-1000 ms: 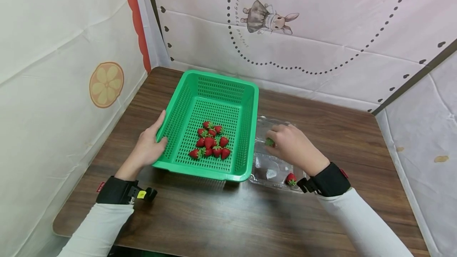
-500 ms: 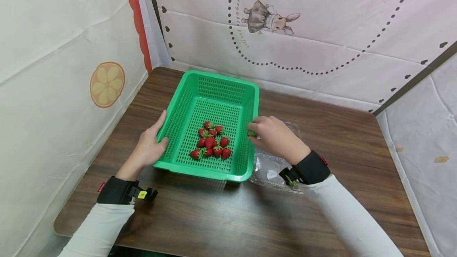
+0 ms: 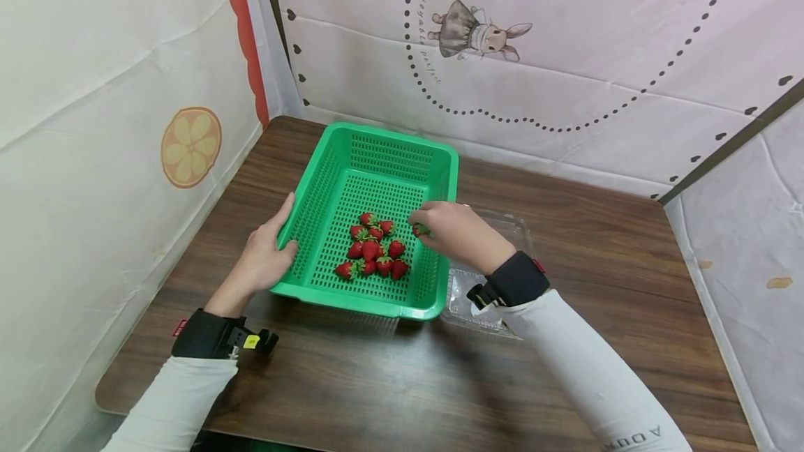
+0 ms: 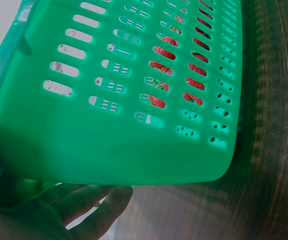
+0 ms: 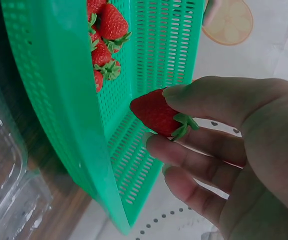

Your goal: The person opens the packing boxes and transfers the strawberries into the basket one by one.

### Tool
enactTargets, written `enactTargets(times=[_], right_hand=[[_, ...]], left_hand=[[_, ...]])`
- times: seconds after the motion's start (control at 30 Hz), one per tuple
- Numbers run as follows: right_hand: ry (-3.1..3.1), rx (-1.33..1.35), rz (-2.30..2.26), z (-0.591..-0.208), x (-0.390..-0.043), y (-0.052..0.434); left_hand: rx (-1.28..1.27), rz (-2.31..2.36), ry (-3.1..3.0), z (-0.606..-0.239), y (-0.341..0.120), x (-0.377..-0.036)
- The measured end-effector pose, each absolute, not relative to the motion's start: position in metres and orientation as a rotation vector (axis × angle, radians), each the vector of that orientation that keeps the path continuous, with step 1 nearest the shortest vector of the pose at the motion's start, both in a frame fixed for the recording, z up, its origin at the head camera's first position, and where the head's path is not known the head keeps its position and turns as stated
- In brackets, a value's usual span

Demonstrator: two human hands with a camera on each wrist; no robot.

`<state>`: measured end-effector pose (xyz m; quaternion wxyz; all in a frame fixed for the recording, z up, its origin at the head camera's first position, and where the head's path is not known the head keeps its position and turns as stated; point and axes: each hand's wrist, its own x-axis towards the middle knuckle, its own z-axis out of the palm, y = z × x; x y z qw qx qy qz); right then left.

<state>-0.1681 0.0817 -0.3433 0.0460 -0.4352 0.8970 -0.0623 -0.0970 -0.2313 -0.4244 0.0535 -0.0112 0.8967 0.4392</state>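
My right hand [image 3: 461, 232] pinches a strawberry [image 5: 158, 114] between thumb and fingers, over the right rim of a green slotted basket [image 3: 442, 257]. The fruit's green leaves face back toward the palm in the right wrist view. With my left hand [image 3: 260, 257] I grip the basket's left rim, thumb inside and fingers along the outer side. Several strawberries [image 3: 370, 250] lie in a group on the basket floor, nearer its front. Through the slots of the left wrist view their red shows, and the fingers of my left hand [image 4: 91, 205] curl beneath the rim.
A clear plastic container [image 3: 477, 312] sits just right of the basket, partly covered by my right forearm. Everything stands on a dark wooden table [image 3: 615, 284]. Printed white cloth walls [image 3: 565, 33] close in the back and both sides.
My right hand has moved left from above the clear container to over the basket's right side, carrying the strawberry. My left hand keeps its grip on the rim.
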Motion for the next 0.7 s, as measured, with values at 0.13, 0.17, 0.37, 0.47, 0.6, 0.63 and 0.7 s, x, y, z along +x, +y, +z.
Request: enactTargets(times=[0.13, 0.17, 0.37, 0.47, 0.6, 0.63, 0.7], right_hand=[[2.717, -1.337, -0.201, -0.346, -0.171, 0.074], [2.714, -1.348, -0.202, -0.347, -0.171, 0.072], [2.690, -1.367, -0.225, -0.351, -0.174, 0.062], [2.674, -1.333, -0.230, -0.355, -0.177, 0.056], [2.637, -1.276, -0.217, -0.362, -0.181, 0.047], [2.624, -1.262, -0.211, -0.364, -0.182, 0.045], [2.599, -1.240, -0.205, -0.368, -0.185, 0.041]], left_hand=[[-0.029, 1.342, 2.727, -0.424, -0.231, -0.097], [-0.028, 1.342, 2.728, -0.424, -0.231, -0.097], [-0.024, 1.344, 2.727, -0.422, -0.231, -0.097], [-0.023, 1.345, 2.726, -0.422, -0.232, -0.096], [-0.028, 1.340, 2.723, -0.423, -0.232, -0.096], [-0.029, 1.336, 2.724, -0.423, -0.232, -0.096], [-0.034, 1.333, 2.722, -0.424, -0.232, -0.096]])
